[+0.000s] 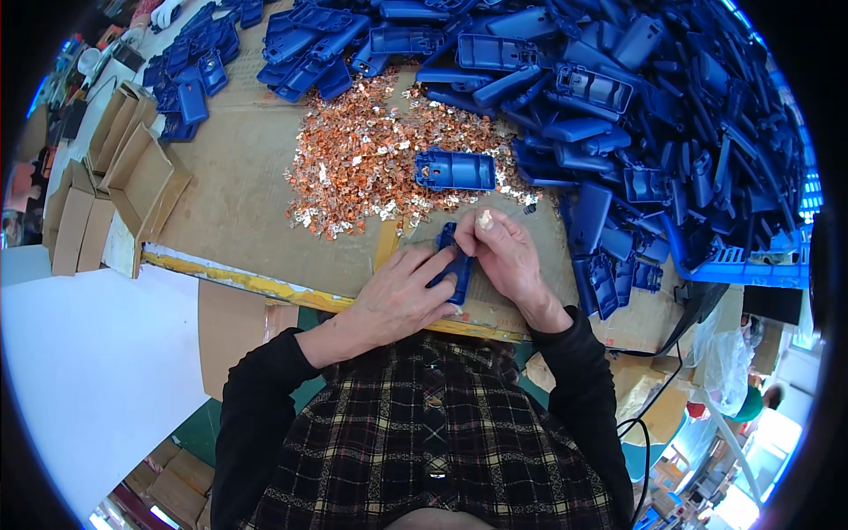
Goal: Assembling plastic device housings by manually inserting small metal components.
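Near the table's front edge, my left hand (402,291) grips a blue plastic housing (461,265), its fingers over the left side and lower end. My right hand (503,253) is closed in a pinch at the upper right of the same housing. Whatever lies between its thumb and fingertip is too small or hidden to make out. Just beyond my hands, another blue housing (455,170) lies hollow side up on a spread heap of small copper-coloured and silvery metal pieces (353,150).
Blue housings (583,132) pile high at the back and right, partly over a blue plastic crate (751,268). More housings (190,88) lie at the far left. Open cardboard boxes (141,181) stand by the table's left edge. A black cable (649,406) hangs at the right.
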`<control>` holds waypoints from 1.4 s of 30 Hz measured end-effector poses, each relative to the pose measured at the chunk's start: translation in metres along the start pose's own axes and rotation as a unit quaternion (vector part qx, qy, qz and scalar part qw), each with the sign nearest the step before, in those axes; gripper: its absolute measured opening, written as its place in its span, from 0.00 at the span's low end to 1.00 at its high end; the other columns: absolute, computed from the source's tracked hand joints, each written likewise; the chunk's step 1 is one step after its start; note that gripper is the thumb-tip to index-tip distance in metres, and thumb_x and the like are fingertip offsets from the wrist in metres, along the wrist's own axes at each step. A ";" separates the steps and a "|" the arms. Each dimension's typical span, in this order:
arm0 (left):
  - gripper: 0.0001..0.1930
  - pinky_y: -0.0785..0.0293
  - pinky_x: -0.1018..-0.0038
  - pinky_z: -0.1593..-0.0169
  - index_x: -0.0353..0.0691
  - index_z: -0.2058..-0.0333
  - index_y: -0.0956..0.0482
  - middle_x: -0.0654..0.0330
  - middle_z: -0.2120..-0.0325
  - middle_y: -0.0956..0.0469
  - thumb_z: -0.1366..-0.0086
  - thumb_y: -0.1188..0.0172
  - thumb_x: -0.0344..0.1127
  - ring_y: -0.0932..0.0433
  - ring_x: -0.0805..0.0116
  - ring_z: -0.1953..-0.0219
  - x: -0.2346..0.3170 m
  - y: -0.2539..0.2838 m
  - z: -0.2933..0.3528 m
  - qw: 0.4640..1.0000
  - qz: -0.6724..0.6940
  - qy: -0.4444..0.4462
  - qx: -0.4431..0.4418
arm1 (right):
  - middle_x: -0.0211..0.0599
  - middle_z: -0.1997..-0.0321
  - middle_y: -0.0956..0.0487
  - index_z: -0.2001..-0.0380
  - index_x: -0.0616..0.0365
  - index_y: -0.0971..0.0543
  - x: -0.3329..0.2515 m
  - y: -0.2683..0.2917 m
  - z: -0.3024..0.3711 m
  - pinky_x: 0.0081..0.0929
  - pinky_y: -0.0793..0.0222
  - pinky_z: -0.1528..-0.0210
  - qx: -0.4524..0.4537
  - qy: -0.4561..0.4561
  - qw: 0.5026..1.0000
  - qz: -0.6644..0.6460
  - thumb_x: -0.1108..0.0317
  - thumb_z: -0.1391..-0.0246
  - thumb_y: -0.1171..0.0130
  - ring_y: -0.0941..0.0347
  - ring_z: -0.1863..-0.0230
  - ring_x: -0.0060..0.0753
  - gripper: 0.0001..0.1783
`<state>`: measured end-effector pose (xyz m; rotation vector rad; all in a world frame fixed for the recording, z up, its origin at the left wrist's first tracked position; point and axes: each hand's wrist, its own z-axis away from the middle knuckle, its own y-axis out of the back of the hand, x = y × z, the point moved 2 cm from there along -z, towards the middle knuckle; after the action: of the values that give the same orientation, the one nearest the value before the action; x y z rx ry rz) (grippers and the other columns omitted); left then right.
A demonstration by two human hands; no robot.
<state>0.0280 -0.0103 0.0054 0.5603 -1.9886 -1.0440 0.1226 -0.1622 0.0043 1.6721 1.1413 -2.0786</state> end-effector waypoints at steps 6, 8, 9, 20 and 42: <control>0.18 0.34 0.56 0.44 0.39 0.63 0.25 0.52 0.52 0.30 0.47 0.33 0.43 0.32 0.52 0.49 -0.001 0.001 -0.002 1.000 0.006 -0.001 -0.003 | 0.29 0.72 0.33 0.71 0.61 0.28 0.003 0.000 0.002 0.22 0.45 0.62 -0.012 -0.010 1.000 0.025 0.56 0.31 0.55 0.42 0.69 0.21 0.20; 0.18 0.34 0.55 0.43 0.39 0.63 0.25 0.52 0.52 0.30 0.47 0.33 0.43 0.32 0.52 0.49 -0.002 -0.001 -0.002 1.000 0.011 0.000 -0.001 | 0.29 0.72 0.34 0.71 0.61 0.28 0.000 -0.003 0.004 0.22 0.45 0.63 -0.028 -0.010 0.999 0.040 0.56 0.31 0.56 0.43 0.69 0.20 0.20; 0.18 0.35 0.54 0.42 0.39 0.63 0.25 0.52 0.52 0.30 0.47 0.33 0.43 0.32 0.51 0.49 -0.002 -0.001 -0.001 1.000 0.014 0.000 0.003 | 0.28 0.72 0.34 0.72 0.61 0.29 -0.004 -0.009 0.006 0.21 0.46 0.64 -0.039 -0.013 0.990 0.138 0.56 0.31 0.56 0.43 0.70 0.20 0.21; 0.23 0.33 0.54 0.42 0.38 0.59 0.25 0.51 0.50 0.30 0.51 0.31 0.43 0.32 0.48 0.48 -0.003 -0.001 -0.003 1.000 0.006 -0.004 0.013 | 0.33 0.74 0.33 0.75 0.59 0.32 0.009 0.001 -0.005 0.25 0.44 0.61 0.050 0.071 0.996 -0.037 0.58 0.31 0.56 0.41 0.69 0.25 0.20; 0.23 0.32 0.55 0.40 0.40 0.57 0.24 0.51 0.47 0.30 0.49 0.31 0.43 0.32 0.45 0.43 -0.004 0.008 0.009 0.999 0.028 -0.013 0.025 | 0.27 0.75 0.33 0.77 0.60 0.30 -0.015 0.002 -0.003 0.20 0.44 0.65 0.055 0.110 0.989 0.084 0.58 0.32 0.56 0.41 0.71 0.19 0.21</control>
<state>0.0234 0.0014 0.0073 0.5160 -2.0466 -0.9744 0.1306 -0.1657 0.0165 2.0166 0.9199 -1.9217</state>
